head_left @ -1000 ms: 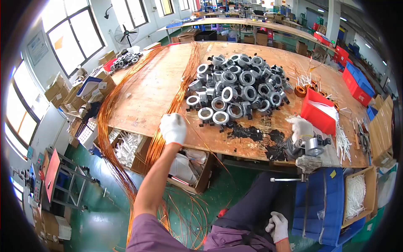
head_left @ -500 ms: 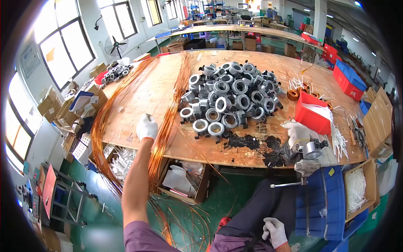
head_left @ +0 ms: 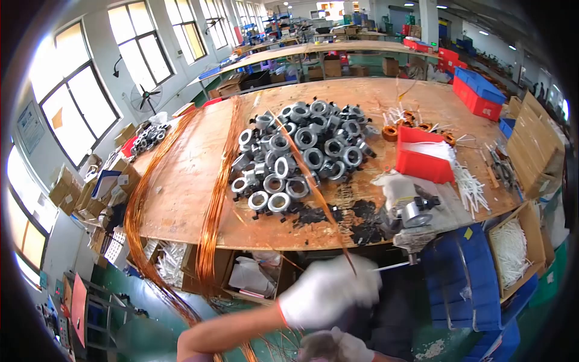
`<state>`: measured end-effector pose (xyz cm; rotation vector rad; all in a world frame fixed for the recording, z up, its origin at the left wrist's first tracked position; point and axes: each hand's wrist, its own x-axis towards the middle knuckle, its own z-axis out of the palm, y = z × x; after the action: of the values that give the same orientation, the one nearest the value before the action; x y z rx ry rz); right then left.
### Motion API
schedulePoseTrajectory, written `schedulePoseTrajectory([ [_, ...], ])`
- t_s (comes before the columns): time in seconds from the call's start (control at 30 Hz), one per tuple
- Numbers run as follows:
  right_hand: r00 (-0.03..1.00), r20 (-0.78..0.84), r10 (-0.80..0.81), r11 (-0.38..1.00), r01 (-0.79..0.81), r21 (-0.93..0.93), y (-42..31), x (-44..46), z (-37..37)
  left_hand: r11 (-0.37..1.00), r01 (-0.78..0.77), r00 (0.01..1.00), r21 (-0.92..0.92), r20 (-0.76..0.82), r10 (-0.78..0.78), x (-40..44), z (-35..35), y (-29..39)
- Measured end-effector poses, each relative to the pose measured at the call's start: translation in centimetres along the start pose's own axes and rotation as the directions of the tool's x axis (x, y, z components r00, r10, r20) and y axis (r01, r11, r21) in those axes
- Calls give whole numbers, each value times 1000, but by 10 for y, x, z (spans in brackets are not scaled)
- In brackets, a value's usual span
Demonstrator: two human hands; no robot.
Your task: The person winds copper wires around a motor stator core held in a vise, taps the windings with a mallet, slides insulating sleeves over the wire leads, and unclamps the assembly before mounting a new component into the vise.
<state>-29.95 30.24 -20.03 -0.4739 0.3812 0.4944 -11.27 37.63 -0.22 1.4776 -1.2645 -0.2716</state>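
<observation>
My left hand, in a white glove, is across in front of the table's edge and smeared by motion. It is closed on a thin copper wire, which slants up and away in front of the ring pile. My right hand, also gloved, is low at the bottom edge, partly behind my left arm; its fingers are too blurred to read. A bundle of copper wires hangs over the table's front edge. Silver rings with black fittings lie heaped mid-table. To the right, a vise-like clamp carries one silver ring.
A second copper wire bundle lies farther left. On the right stand a red bin with white strips, loose white strips and wound copper coils. Blue crates and a carton are below; open cartons sit under the table.
My left hand has come from beside the copper bundle back and right toward my body, drawing a copper wire along. My right hand has shifted left and down. The view has turned slightly right.
</observation>
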Motion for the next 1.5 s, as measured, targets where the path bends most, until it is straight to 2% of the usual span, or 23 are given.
schedulePoseTrajectory([
  [0.07,963,253,-97,983,133,-129,-32,-42,26,725,-27,926,688,-257,278,50,-57,10],
  [0.13,969,142,-203,870,245,-428,-40,-50,1,347,190,842,918,-335,424,83,-99,14],
  [0.17,944,46,-327,670,266,-693,-42,-50,-10,507,93,894,857,-296,337,92,-85,22],
  [0.2,927,32,-374,763,327,-558,-45,-42,-22,656,-14,941,754,-211,264,103,-65,33],
  [0.3,741,72,-668,536,546,-644,-136,-72,54,955,-182,966,235,222,130,100,8,48],
  [0.37,650,105,-752,382,561,-734,-153,-79,44,956,170,899,-240,435,-50,81,52,15],
  [0.43,671,124,-731,496,648,-578,-145,-92,48,982,-91,974,166,219,53,121,-4,36],
  [0.53,780,40,-625,682,570,-459,-100,-77,17,641,-182,909,746,-121,399,153,-44,80],
  [0.6,687,175,-705,571,697,-434,-114,-66,25,801,-165,904,575,-236,355,153,-35,61],
  [0.63,658,182,-731,518,708,-480,-132,-77,47,839,-256,966,480,84,247,150,5,64],
  [0.7,324,409,-853,-45,736,-676,-150,-69,41,983,-149,778,109,626,49,142,61,53],
  [0.77,-85,611,-787,-576,453,-680,-166,-62,32,998,56,775,24,630,-59,137,60,39],
  [0.8,313,313,-897,15,728,-685,-169,-87,40,996,76,852,39,516,-85,148,37,38],
  [0.83,727,106,-679,621,644,-447,-168,-106,41,993,103,915,51,387,-114,162,13,45],
  [0.87,736,129,-665,632,646,-428,-158,-104,21,876,-184,938,446,345,21,182,-26,58],
  [0.97,566,5,-824,374,551,-746,-157,-120,-9,893,15,939,450,-312,141,223,-153,52],
  [1.03,509,-69,-858,366,513,-776,-185,-132,-21,770,148,858,620,-467,212,232,-282,53],
  [1.07,426,46,-904,158,433,-888,-204,-136,-25,754,125,806,645,-509,301,229,-350,38],
  [1.1,399,68,-914,104,393,-914,-224,-137,-23,744,125,778,657,-530,338,223,-283,95],
  [1.17,228,370,-901,-339,164,-926,-274,-125,-32,805,221,758,551,-617,214,207,-315,135],
  [1.27,206,605,-769,-623,-27,-782,-358,-103,-40,852,183,735,491,-643,214,185,-356,168],
  [1.4,239,633,-736,-667,-103,-738,-437,-60,-25,885,170,670,434,-709,219,143,-422,196],
  [1.5,352,445,-823,-483,-23,-875,-475,-38,30,897,173,601,406,-765,231,107,-476,220],
])
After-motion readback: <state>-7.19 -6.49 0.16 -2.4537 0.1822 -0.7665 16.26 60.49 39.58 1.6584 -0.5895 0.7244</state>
